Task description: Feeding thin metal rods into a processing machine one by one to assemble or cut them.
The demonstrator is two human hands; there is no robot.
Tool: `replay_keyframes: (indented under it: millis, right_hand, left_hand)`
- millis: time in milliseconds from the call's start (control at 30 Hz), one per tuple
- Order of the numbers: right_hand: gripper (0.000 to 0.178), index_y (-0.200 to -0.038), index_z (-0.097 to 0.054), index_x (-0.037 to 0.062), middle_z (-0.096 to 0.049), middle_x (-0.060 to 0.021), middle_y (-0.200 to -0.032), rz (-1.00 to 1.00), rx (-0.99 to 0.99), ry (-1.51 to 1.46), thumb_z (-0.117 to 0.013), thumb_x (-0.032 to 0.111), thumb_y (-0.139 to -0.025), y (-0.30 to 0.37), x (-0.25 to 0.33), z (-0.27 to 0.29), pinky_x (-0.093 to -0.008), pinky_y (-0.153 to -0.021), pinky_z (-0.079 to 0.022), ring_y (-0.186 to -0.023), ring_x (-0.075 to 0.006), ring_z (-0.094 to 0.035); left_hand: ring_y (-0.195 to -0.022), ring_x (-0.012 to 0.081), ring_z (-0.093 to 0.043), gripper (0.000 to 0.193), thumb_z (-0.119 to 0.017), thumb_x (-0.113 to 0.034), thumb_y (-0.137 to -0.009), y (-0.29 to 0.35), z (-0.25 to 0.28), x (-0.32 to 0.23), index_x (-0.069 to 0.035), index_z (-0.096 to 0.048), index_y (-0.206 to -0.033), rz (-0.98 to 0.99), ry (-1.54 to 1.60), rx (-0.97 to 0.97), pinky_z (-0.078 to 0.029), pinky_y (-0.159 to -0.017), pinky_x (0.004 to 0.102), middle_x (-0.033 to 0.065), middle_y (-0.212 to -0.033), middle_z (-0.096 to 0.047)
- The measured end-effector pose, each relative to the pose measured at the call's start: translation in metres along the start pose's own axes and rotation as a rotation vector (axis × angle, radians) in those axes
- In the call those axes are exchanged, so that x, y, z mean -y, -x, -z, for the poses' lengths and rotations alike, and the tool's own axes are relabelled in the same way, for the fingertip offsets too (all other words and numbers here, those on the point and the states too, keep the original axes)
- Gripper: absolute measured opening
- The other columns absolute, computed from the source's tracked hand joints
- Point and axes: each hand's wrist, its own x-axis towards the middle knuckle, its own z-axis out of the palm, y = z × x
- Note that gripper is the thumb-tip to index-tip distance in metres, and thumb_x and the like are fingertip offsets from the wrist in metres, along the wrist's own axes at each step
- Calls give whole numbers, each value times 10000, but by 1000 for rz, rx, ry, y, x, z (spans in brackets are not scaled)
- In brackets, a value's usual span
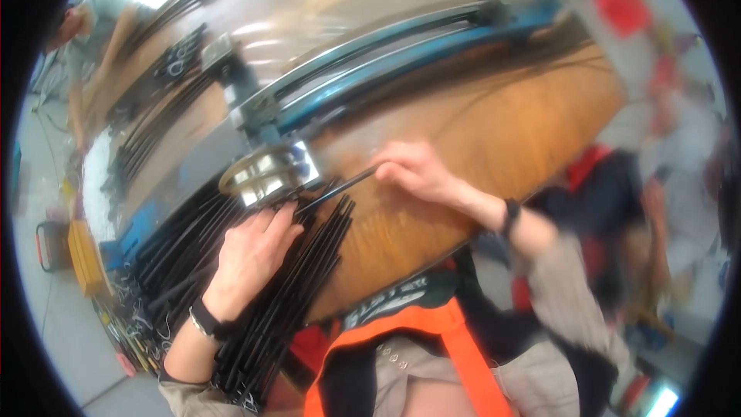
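Rod [344,187], end in right grip [414,170]

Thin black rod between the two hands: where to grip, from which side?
Probably pinch the black rod near its right end, coming from the right, where the right hand holds it. It's thin, straight and slants out that way; its other end is crowded by the left hand and round metal fixture.
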Motion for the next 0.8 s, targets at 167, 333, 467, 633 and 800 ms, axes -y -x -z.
replay_keyframes:
  millis: [167, 333, 467, 633, 800]
  right_hand:
    - [407, -1173, -704, 77, -609, -49, -731, 500, -168, 445, -785, 229, -804, -6, 10, 8, -350, -659, -519, -769, -231, -618]
    - [569, -1270, -659, 71, -632, -32, -887, 707, -270, 480, -818, 271, -762, -29, 5, 47, -405, -718, -555, -853, -256, -637]
    - [473, -1211, -677, 97, -722, -88, -1005, 270, -459, 611, -822, 304, -811, -39, -37, 123, -364, -738, -569, -829, -271, -681]
    - [281, -950, -736, 104, -675, -92, -737, 289, -316, 636, -791, 357, -840, -45, -71, 173, -369, -597, -555, -655, -285, -678]
    - [284, -882, -714, 104, -684, -96, -761, 315, -448, 585, -796, 371, -827, -47, -86, 187, -368, -607, -559, -689, -264, -690]
  left_hand:
    - [-600, 281, -635, 410, -722, -189, -905, -6, 16, -24, -136, -629, -1302, 28, -151, 95, -510, -513, 410, 77, -728, -599]
    - [-700, 288, -633, 393, -690, -80, -865, -44, 48, -49, -70, -625, -1253, -72, -235, 83, -514, -595, 404, 97, -790, -586]
    - [-777, 361, -586, 340, -590, 59, -864, -90, 82, -45, 3, -604, -1199, -90, -233, -189, -473, -655, 448, 158, -859, -558]
    - [-794, 349, -623, 344, -626, 19, -865, -147, 66, -35, -35, -612, -1204, -176, -209, -88, -494, -658, 448, 148, -856, -578]
    - [-770, 335, -618, 325, -648, -26, -865, -172, 50, -32, -46, -617, -1189, -219, -245, -87, -502, -659, 440, 142, -808, -551]
